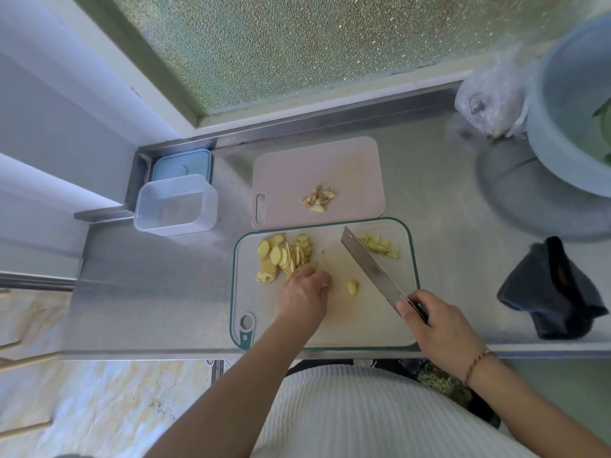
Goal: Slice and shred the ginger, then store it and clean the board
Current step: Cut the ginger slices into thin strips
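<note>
A pile of yellow ginger slices [284, 254] lies at the left of the green-rimmed cutting board [347, 328]. My left hand [304, 294] rests on the pile's near edge, fingers curled over some slices. My right hand [436, 322] grips the handle of a cleaver [370, 262], its blade angled up over the board. Shredded ginger [380, 245] sits at the board's far right. One small ginger piece [352, 287] lies alone mid-board. Ginger peel scraps [319, 199] lie on the pink board [347, 160] behind.
A clear plastic container [175, 204] stands at the left with its blue lid [181, 165] behind it. A dark cloth [552, 292] lies at the right. A pale basin [572, 104] and a plastic bag [489, 100] sit at the far right on the steel counter [148, 292].
</note>
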A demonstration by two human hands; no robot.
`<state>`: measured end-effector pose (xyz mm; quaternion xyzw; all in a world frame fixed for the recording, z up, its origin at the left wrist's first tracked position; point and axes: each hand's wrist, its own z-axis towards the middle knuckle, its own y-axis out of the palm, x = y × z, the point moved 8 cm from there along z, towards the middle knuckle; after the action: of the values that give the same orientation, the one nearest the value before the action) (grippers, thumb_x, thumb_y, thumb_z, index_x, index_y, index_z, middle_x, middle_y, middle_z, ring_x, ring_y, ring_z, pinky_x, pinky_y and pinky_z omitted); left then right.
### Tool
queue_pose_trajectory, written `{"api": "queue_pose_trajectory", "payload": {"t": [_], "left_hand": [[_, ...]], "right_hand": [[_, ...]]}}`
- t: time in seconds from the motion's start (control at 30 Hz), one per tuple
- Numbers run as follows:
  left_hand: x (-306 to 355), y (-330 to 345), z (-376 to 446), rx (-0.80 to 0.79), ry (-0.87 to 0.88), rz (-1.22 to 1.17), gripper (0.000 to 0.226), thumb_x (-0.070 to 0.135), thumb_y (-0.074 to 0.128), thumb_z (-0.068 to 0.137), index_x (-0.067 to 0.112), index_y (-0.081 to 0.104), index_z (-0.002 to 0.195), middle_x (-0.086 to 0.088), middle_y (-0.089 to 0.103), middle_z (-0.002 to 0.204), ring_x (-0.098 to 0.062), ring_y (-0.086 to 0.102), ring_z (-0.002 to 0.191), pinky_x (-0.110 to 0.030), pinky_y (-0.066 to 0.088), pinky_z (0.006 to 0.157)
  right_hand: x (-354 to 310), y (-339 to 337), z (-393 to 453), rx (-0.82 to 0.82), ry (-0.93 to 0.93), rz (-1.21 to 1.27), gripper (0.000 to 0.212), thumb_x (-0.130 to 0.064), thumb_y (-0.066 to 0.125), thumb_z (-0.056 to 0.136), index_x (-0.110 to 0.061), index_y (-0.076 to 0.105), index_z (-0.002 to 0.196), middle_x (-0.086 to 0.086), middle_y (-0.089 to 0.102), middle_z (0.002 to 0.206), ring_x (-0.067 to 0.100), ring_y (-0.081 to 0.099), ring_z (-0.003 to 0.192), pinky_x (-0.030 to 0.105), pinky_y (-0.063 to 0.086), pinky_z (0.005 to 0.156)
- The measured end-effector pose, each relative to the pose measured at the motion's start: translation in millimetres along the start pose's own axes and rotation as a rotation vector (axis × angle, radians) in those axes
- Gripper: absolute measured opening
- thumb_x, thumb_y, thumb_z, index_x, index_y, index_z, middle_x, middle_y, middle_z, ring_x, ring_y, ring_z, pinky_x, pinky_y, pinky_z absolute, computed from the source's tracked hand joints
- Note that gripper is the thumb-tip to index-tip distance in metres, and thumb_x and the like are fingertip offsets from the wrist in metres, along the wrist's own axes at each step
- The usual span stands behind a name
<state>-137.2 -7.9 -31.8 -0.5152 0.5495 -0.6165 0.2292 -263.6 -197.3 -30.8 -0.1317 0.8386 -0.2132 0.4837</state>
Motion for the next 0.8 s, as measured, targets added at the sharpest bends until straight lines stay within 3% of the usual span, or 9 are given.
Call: {"api": "queue_pose_trajectory", "payload": {"t": [0.17,0.3,0.37,0.5,0.67,0.8], "left_hand": [[1.8,0.1,2.9,-0.047,-0.018,-0.048,0.013,0.004,0.065,0.085,0.014,0.072,0.089,-0.001,0.066,0.089,-0.026,0.061,0.086,-0.034,0.051,0.069],[0.3,6.9,3.5,-0.155,-0.368,-0.456,0.016,0.014,0.073,0.086,0.028,0.068,0.08,0.013,0.065,0.076,-0.003,0.059,0.074,-0.022,0.047,0.071],[3.3,9.6,4.2,-0.143,-0.43,-0.508,0.014,0.019,0.076,0.085,0.029,0.068,0.081,0.013,0.064,0.075,-0.001,0.059,0.073,-0.016,0.044,0.066],[10.4,12.1,4.6,-0.138,-0.406,-0.442,0.006,0.021,0.076,0.085,0.022,0.07,0.086,0.015,0.062,0.072,0.005,0.055,0.068,-0.003,0.035,0.057],[14.0,9.1,3.3,-0.128,-0.325,-0.382,0.006,0.022,0.068,0.092,0.02,0.07,0.087,0.011,0.062,0.073,0.003,0.053,0.066,-0.004,0.036,0.056],[18.6,-9.6,0.8,0.057,-0.28,-0.448,0.012,0.012,0.061,0.095,0.016,0.071,0.089,0.007,0.067,0.079,-0.001,0.056,0.069,-0.01,0.042,0.064]], "right_hand": [[1.8,-0.6,0.8,0.004,0.016,0.011,0.026,-0.045,0.048,0.095,-0.024,0.056,0.083,0.003,0.06,0.06,0.005,0.049,0.045,0.017,0.04,0.045],[2.1,-0.2,1.3,0.0,0.026,0.014,0.026,-0.045,0.048,0.095,-0.024,0.055,0.082,0.001,0.058,0.059,0.004,0.049,0.045,0.016,0.038,0.044],[0.8,-0.4,1.4,0.0,0.026,0.011,0.025,-0.045,0.048,0.095,-0.025,0.054,0.082,0.002,0.058,0.059,0.005,0.048,0.044,0.016,0.039,0.044],[-0.5,-0.2,1.7,0.004,0.022,0.008,0.027,-0.047,0.047,0.095,-0.024,0.055,0.082,0.002,0.058,0.058,0.004,0.047,0.043,0.016,0.037,0.042],[-12.5,-8.2,-0.6,0.013,-0.015,0.041,0.028,-0.047,0.043,0.095,-0.024,0.053,0.083,0.0,0.054,0.055,0.006,0.046,0.043,0.021,0.038,0.044],[-42.1,-22.5,-1.1,0.161,-0.245,-0.429,0.023,-0.047,0.043,0.095,-0.025,0.05,0.098,-0.012,0.053,0.058,0.009,0.052,0.048,0.028,0.043,0.043]]}}
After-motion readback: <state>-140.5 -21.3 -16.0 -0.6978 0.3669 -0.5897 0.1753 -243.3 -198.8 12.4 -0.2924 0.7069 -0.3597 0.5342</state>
